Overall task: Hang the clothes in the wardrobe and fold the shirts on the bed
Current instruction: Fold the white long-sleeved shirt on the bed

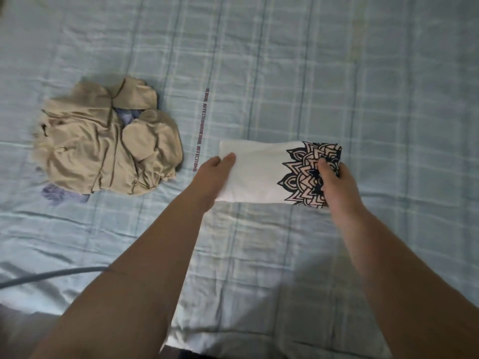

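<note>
A white shirt (259,172) with a dark mandala print lies folded into a narrow rectangle on the bed (311,73), right of centre. My left hand (215,174) grips its left end, thumb on top and fingers under the cloth. My right hand (334,182) grips its right end over the print, thumb on top. To the left, a beige shirt (103,141) lies in a crumpled heap, with a bit of lilac cloth (54,194) showing beneath and through it.
The bed has a light blue checked cover with a line of printed text (201,125) running down between the two shirts. The bed's near edge (181,344) is at the bottom of the view. A grey cable (51,274) crosses the lower left.
</note>
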Tool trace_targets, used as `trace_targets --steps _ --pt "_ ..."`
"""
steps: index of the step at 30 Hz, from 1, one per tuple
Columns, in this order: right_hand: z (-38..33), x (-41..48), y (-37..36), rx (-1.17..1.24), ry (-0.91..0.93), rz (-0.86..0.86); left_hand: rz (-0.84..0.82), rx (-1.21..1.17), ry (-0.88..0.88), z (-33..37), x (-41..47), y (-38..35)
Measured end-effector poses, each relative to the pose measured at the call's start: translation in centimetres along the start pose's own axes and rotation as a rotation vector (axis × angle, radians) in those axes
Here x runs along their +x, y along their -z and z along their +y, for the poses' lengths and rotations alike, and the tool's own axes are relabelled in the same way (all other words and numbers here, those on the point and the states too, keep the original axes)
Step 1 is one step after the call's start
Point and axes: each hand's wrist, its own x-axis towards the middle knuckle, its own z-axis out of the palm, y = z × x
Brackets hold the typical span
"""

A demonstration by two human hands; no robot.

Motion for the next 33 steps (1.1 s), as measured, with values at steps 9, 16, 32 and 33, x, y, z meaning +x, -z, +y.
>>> trace_targets --steps 9,16,32,33 --pt "-8.7 -15.6 6.7 0.362 0.017 -0.337 0.039 -0.327 -0.184 4.0 -20.6 5.9" --pt "-17.4 -29.5 4.1 0.355 0.265 -0.49 0.082 -0.431 -0.386 4.7 -34.7 17.6" --pt "-19.7 -72.5 -33.4 0.158 0.654 -1.08 1.102 -0.702 -0.647 -18.0 -62.4 59.1" --pt "-19.5 -75.0 -35.4 0.15 0.654 -1.116 1.156 -0.717 -0.648 -19.4 -63.6 61.1"
